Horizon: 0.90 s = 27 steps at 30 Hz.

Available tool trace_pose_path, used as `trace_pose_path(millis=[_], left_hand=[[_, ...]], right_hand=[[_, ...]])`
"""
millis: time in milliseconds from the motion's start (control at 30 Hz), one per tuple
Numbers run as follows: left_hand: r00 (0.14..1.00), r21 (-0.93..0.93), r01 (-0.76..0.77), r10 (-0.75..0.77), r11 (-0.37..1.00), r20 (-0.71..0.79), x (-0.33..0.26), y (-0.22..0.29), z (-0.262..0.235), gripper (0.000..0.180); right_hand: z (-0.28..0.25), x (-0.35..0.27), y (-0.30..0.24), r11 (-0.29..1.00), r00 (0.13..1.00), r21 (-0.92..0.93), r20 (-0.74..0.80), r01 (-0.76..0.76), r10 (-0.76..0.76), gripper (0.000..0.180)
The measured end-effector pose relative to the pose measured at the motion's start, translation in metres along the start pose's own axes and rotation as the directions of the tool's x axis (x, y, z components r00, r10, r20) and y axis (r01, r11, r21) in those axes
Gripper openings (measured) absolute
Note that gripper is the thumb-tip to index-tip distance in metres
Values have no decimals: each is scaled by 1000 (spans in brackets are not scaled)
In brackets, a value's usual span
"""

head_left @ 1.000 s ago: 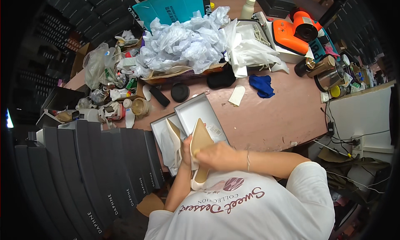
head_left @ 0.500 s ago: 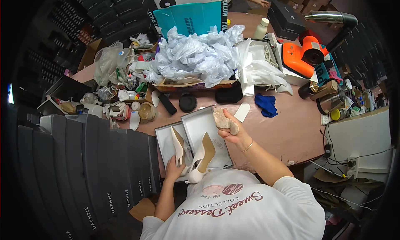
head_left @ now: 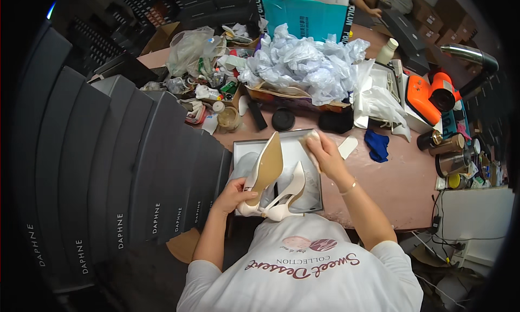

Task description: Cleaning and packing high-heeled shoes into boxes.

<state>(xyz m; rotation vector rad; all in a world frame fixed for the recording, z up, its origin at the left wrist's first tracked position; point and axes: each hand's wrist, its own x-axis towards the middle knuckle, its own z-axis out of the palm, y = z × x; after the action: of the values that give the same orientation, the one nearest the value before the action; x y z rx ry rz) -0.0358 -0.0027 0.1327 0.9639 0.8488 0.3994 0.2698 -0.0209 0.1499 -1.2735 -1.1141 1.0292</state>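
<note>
My left hand is closed around the heel end of a cream high-heeled shoe, tilted so its tan sole faces up. Right beside it, a matching slingback shoe lies at the near edge of an open grey-and-white shoebox. The two shoes touch or overlap near their heels. Over the far right part of the box, my right hand grips a crumpled beige cloth-like pad. The pad is apart from the raised sole. Pale tissue paper shows inside the box.
Stacked dark shoeboxes rise close on my left. Behind the work stand a box of crumpled white paper, a round black tin and a glass jar. A blue cloth and an orange heat tool are at right.
The view has swung left. My left hand has raised a shoe and turned its sole upward. My right hand, still gripping the pad, has tipped downward.
</note>
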Motion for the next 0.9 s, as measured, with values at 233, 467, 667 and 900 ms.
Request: trace_pose_path(millis=[233, 467, 667, 900], left_hand=[[964, -335, 43, 49, 941, 261, -12, -29, 54, 68], [935, -492, 205, -20, 846, 355, 28, -7, 92, 76], [975, -543, 219, -200, 811, 95, 42, -27, 91, 63], [996, -542, 85, -68, 836, 52, 40, -27, 102, 61]], right_hand=[[14, 29, -14, 969, 875, 142, 471, -204, 115, 26], [35, 12, 0, 979, 957, 134, 265, -155, 116, 25], [56, -56, -44, 767, 875, -437, 347, 470, -338, 27], [59, -53, -32, 652, 835, -533, 237, 539, -497, 37]])
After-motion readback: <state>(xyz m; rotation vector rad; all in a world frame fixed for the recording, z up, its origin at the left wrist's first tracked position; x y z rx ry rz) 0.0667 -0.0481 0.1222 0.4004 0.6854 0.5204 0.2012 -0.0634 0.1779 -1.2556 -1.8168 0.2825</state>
